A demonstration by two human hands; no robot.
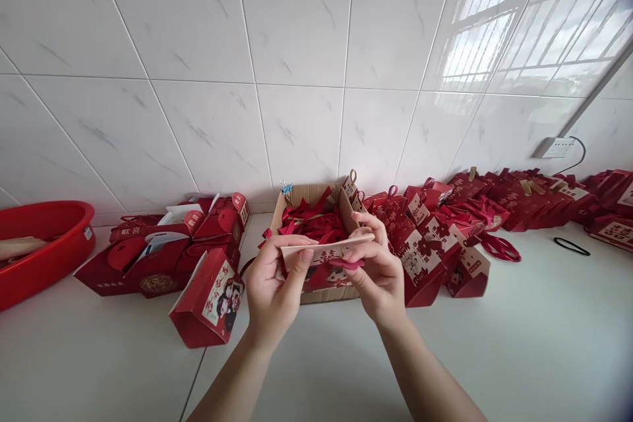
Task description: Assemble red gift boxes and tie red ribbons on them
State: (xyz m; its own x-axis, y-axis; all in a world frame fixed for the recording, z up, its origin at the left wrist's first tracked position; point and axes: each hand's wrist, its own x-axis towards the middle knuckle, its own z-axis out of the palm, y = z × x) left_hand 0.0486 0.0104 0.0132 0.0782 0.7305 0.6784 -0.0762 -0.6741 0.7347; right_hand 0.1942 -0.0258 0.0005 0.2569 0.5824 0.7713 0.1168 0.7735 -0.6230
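Between both hands is a small red paper gift box (324,279) with a pale upper edge and printed cartoon figures. My left hand (277,280) is closed on its left end, with the thumb on the near face. My right hand (380,270) grips the right end. A piece of dark red ribbon (346,264) shows between its thumb and fingers. Just behind the held box stands an open cardboard box (297,195), filled with loose red ribbons (316,217). The held box covers part of its front.
At left, one red gift box (205,300) stands before several open-topped ones (165,257). A red plastic basin (47,257) is at far left. Many ribboned gift boxes (430,244) line the wall at right. A black loop (572,246) lies near a power socket (554,147).
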